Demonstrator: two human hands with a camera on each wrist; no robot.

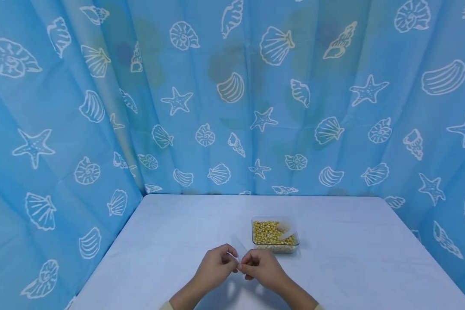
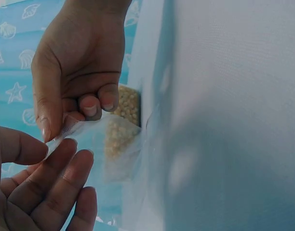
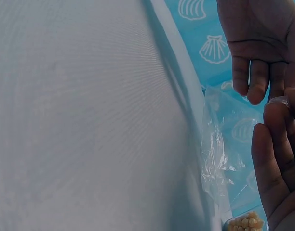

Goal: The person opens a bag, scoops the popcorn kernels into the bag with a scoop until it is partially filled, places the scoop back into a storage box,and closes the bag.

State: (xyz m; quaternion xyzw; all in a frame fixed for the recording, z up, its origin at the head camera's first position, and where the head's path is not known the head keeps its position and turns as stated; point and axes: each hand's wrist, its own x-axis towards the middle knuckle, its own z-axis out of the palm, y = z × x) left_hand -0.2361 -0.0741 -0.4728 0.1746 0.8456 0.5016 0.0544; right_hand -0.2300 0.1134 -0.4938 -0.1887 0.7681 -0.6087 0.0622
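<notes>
We are pinching the clear plastic bag with left hand and right hand, to the near left of the corn-filled container; uneven pulling could be tearing the bag.

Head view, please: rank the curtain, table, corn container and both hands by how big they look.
1. Curtain
2. Table
3. Corn container, left hand and right hand: too alike to rank.
</notes>
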